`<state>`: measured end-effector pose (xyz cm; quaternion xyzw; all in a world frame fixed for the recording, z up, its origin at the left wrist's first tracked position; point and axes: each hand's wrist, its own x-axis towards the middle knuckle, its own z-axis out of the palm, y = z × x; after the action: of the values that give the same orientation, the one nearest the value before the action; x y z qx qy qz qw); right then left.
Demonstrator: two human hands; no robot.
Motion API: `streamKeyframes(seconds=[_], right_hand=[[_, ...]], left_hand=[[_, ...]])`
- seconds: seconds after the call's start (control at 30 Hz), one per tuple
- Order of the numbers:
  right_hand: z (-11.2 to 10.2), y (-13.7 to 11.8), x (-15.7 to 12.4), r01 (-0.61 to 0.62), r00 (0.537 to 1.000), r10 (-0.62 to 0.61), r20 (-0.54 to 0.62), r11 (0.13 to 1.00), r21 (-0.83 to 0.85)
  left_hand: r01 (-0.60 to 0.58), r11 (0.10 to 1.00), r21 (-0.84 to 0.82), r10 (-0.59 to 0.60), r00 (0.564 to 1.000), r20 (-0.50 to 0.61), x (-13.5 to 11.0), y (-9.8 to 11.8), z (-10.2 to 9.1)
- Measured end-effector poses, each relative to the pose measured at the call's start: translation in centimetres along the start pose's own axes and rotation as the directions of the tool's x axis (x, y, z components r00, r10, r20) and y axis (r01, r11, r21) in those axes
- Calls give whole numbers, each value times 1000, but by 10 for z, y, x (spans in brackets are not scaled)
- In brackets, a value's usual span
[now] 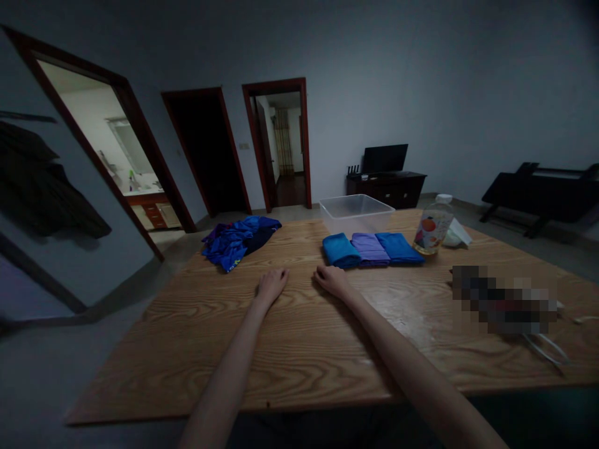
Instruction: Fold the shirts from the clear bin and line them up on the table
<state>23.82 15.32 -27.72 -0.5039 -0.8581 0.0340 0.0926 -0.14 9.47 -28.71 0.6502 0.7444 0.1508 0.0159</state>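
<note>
The wooden table (299, 355), seen from left to right.
At the left side lies a crumpled heap of blue clothes (234, 242); near it, the left hand (272, 285) rests on the wood, loosely closed, holding nothing visible. Next, the right hand (333, 280) also rests with curled fingers, just in front of the folded clothes (372, 249), which lie in one row: teal, purple, blue. Behind them stands a clear plastic box (349, 213), and beside the row, a bottle (433, 229).
</note>
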Motion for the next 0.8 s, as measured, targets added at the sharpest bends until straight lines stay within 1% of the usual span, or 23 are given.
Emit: streamKeyframes(seconds=[0.2, 0.27, 0.33, 0.43, 0.53, 0.6, 0.67, 0.73, 0.8], right_hand=[[3, 2, 0, 6, 1000, -6, -10, 1000, 4], [5, 4, 1, 11, 1000, -11, -18, 1000, 7], [7, 5, 1, 17, 1000, -17, -26, 1000, 13], [9, 7, 2, 24, 999, -23, -38, 999, 24], [11, 8, 3, 31, 999, -29, -43, 999, 37], [11, 8, 3, 35, 998, -33, -45, 998, 43], [12, 8, 3, 33, 998, -31, -47, 998, 47], [13, 8, 3, 28, 999, -26, -44, 998, 52], [14, 8, 4, 19, 999, -17, -40, 998, 58]], left_hand=[[24, 1000, -13, -24, 999, -28, 6, -1, 5], [49, 999, -11, -50, 997, -62, 12, -3, 7], [78, 997, -4, -78, 990, -116, 21, -10, 5], [140, 990, 14, -133, 962, -237, 32, -33, -8], [273, 962, 2, -256, 903, -345, 37, -69, -27], [378, 925, -37, -363, 853, -375, 36, -93, -39], [443, 892, -86, -440, 812, -383, 33, -112, -49], [459, 877, -142, -476, 788, -391, 31, -124, -59], [436, 876, -203, -481, 773, -414, 29, -132, -74]])
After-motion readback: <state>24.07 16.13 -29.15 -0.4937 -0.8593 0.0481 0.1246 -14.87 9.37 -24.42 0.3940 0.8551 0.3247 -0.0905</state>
